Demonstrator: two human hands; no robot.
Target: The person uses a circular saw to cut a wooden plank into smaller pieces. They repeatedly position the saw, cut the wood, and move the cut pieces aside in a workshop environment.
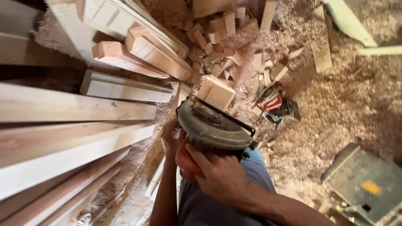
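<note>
- Grey round-guarded handheld circular saw [211,127] at frame centre, red motor body underneath, held close to the person's torso
- Right hand [220,173] lower centre, fingers wrapped around the red body, closed on it
- Left hand [171,140] just left of the saw, fingers curled at the guard's edge; grip partly hidden, appears to hold the saw
- Long pale wooden planks [63,138] fill the left half, ends pointing toward centre, close to the left hand; little clearance on that side
- Square pale wooden block [215,92] just above the saw
- Pile of short wooden offcuts [215,42] top centre
- Red and black power tool [274,104] lying on the floor right of centre, apart from the saw
- Sawdust-covered floor [356,96] open across the right half
- Dark grey metal box with a yellow patch [366,184] lower right
</note>
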